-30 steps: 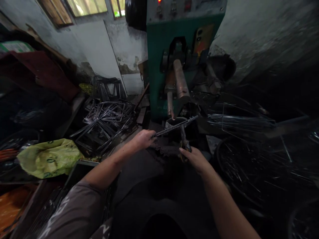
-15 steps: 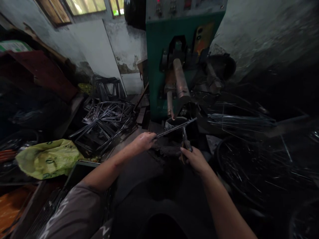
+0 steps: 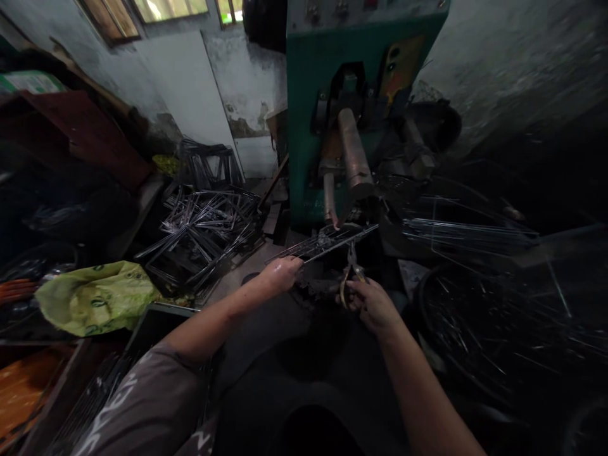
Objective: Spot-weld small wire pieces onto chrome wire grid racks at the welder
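I see the left hand (image 3: 280, 273) clenched on the near left end of a wire frame (image 3: 327, 240), a flat piece of thin metal rods that runs up and right from the fist to the foot of the green machine (image 3: 342, 107). Far end of the frame sits just under the machine's round steel arm (image 3: 354, 152), which sticks out toward me; can't tell if the two are touching, too dark there. Right hand (image 3: 373, 304) is closed around the handles of a pair of pliers (image 3: 351, 275), handles spread a little inside the fist, nose pointing up at the underside of the frame near its middle. Whether the nose actually bites a rod I can't tell, blur and shadow. Both hands are close together, centre of the scene, just in front of the machine base. Left of the machine, farther back, there's a loose heap of finished wire frames (image 3: 204, 228) on the floor. Near left, a crumpled yellow-green plastic bag (image 3: 95, 297), and beside it, nearer to me, a dark open bin (image 3: 152, 329) partly behind the left forearm. Right side: a bundle of long straight rods (image 3: 465, 231) lying level, and below it round wire baskets (image 3: 475, 323), dim and smeared. Grey sleeve with white lettering at bottom left.
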`<state>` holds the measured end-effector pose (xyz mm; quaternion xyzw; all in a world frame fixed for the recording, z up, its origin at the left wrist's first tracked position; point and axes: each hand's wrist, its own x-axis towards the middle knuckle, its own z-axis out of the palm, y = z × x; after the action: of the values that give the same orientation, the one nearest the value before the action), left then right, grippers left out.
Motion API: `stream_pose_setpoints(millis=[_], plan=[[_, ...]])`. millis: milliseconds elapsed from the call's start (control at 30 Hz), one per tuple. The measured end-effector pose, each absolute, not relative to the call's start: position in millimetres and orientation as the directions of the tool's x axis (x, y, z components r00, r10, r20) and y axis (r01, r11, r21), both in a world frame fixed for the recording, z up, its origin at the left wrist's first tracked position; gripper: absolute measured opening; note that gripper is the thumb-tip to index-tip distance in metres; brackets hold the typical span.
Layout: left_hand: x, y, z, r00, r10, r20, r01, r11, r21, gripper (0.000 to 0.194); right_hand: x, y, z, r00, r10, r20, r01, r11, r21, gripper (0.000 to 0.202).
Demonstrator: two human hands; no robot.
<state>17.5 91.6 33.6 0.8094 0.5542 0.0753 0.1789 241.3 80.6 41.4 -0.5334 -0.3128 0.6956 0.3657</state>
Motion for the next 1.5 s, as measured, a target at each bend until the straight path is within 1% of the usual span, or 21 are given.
stream_pose_setpoints(millis=[133,267,367,467,600,667,900,1067,1167,1267,1333,1400,1500], plan=[[18.5,96.5,32.2,0.377,0.924,-0.061,0.864,-0.328,0.381,0.006,239.4,84.9,44.5,-0.154,0.865,-0.478,-0.180,-0.500,-0.847,0.036],[16.4,104.0,34.7,0.355,0.934,-0.040,0.877,-0.318,0.359,0.007,235.9,93.6,50.4,-0.167,0.872,-0.461,-0.159,-0.485,-0.860,0.035],[13.9,108.6,38.0,0.339,0.940,-0.032,0.886,-0.307,0.347,0.010,233.0,100.3,55.1,-0.163,0.862,-0.479,-0.142,-0.501,-0.854,0.037],[12.5,110.2,38.4,0.353,0.935,-0.036,0.882,-0.319,0.347,0.008,231.0,103.0,58.1,-0.158,0.849,-0.503,-0.127,-0.523,-0.843,0.036],[12.9,109.1,31.4,0.331,0.943,-0.044,0.884,-0.293,0.365,0.007,228.9,101.3,58.2,-0.143,0.835,-0.531,-0.114,-0.547,-0.829,0.035],[12.9,108.5,28.0,0.324,0.945,-0.049,0.881,-0.282,0.381,0.006,228.1,101.3,56.6,-0.138,0.831,-0.539,-0.118,-0.554,-0.824,0.035],[10.6,113.3,32.2,0.317,0.948,0.028,0.844,-0.296,0.446,0.008,228.2,115.4,53.5,-0.168,0.834,-0.526,-0.093,-0.545,-0.833,0.026],[10.0,119.8,26.6,0.326,0.943,0.058,0.795,-0.307,0.523,0.015,226.9,120.8,57.1,-0.165,0.829,-0.534,-0.070,-0.550,-0.832,0.025],[10.5,122.4,16.8,0.315,0.946,0.072,0.794,-0.305,0.527,0.015,227.1,120.8,59.3,-0.166,0.819,-0.549,-0.060,-0.564,-0.824,0.024],[12.0,123.2,9.1,0.294,0.955,0.052,0.805,-0.276,0.525,0.013,229.1,121.9,59.5,-0.154,0.813,-0.561,-0.020,-0.570,-0.821,0.021],[13.2,123.0,6.7,0.270,0.962,0.041,0.790,-0.245,0.562,0.016,229.8,123.6,58.6,-0.146,0.818,-0.556,0.006,-0.561,-0.828,0.021],[14.0,122.7,6.3,0.245,0.969,0.042,0.749,-0.216,0.626,0.017,228.5,125.2,58.3,-0.154,0.822,-0.549,0.026,-0.552,-0.833,0.020],[13.0,121.9,7.9,0.220,0.974,0.046,0.708,-0.192,0.680,0.019,225.1,124.1,62.5,-0.132,0.816,-0.563,0.110,-0.553,-0.826,0.011]])
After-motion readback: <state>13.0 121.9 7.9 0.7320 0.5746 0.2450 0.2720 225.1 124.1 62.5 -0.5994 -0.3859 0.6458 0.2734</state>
